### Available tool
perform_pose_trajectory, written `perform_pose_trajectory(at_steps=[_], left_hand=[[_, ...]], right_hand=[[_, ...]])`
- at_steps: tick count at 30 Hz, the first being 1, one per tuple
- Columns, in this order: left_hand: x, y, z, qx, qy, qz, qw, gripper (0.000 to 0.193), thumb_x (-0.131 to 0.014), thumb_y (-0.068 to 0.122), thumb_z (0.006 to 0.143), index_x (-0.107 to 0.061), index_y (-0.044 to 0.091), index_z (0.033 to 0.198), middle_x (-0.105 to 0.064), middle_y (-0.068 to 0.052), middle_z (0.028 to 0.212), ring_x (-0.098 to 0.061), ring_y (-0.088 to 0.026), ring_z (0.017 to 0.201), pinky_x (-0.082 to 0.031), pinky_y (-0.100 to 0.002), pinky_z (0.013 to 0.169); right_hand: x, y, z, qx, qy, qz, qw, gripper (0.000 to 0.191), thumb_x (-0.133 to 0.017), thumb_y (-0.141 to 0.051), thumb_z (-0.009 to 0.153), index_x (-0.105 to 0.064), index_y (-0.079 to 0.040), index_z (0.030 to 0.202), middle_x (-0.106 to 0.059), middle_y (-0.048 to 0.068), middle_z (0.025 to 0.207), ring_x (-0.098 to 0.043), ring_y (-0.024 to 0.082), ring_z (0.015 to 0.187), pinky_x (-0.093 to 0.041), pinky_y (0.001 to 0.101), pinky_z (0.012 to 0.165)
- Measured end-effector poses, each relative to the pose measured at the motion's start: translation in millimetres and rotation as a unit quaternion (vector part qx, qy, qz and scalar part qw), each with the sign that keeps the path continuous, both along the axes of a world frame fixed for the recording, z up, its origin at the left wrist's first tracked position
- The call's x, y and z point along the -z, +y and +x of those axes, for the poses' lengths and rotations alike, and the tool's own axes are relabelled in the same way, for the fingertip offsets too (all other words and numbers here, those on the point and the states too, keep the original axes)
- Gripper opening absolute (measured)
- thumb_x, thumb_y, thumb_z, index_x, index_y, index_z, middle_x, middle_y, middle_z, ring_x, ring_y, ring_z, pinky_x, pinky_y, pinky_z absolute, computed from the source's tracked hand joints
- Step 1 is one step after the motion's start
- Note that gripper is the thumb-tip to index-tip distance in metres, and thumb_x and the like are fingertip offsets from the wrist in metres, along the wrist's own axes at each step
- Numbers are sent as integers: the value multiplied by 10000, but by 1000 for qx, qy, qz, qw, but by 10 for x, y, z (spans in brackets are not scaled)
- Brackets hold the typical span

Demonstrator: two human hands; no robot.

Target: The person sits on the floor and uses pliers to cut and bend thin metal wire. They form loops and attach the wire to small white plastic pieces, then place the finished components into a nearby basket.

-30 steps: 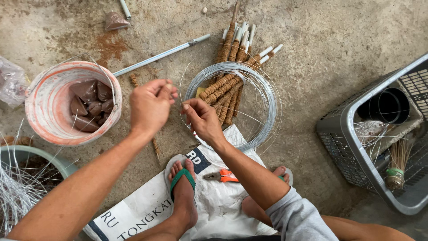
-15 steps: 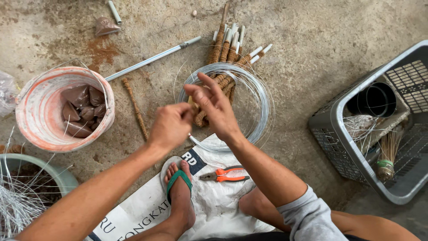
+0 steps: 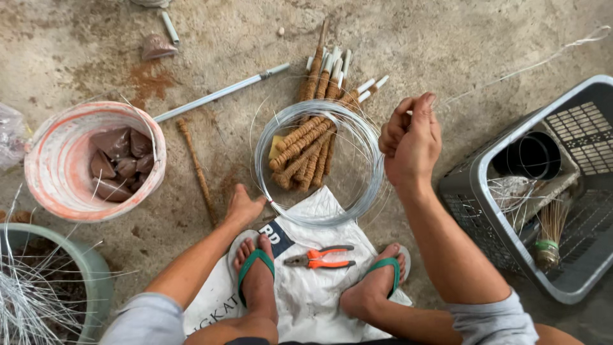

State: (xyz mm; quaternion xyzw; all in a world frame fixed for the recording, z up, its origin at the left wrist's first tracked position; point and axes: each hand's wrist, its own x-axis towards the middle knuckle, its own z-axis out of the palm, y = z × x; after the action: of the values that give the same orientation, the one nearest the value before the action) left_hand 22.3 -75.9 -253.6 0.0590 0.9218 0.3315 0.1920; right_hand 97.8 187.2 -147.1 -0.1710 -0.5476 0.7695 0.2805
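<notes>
Wire coil [image 3: 319, 163] pinned by left hand [image 3: 242, 207] — right hand [image 3: 412, 140] lifted.
</notes>
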Motion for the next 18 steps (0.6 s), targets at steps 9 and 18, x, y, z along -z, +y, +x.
perform_pose_trajectory(at_steps=[9, 18], left_hand=[[-12, 470, 209, -149, -40, 61, 986, 267, -666, 225, 906, -634, 18, 1072, -737, -217, 958, -722, -391, 934, -543, -487, 870], [-478, 834, 640, -61, -92, 432, 895, 197, -483, 286, 1057, -472, 101, 1125, -499, 20, 726, -541, -87, 537, -470, -269, 441]], right_hand=[[67, 389, 93, -42, -51, -20, 998, 437, -406, -471, 1120, -519, -86, 947, -313, -33, 616, -252, 81, 495, -209, 285, 444], [-85, 787, 207, -84, -99, 46, 991, 454, -412, -477, 1123, -537, -83, 936, -324, -38, 600, -264, 81, 485, -211, 280, 440]])
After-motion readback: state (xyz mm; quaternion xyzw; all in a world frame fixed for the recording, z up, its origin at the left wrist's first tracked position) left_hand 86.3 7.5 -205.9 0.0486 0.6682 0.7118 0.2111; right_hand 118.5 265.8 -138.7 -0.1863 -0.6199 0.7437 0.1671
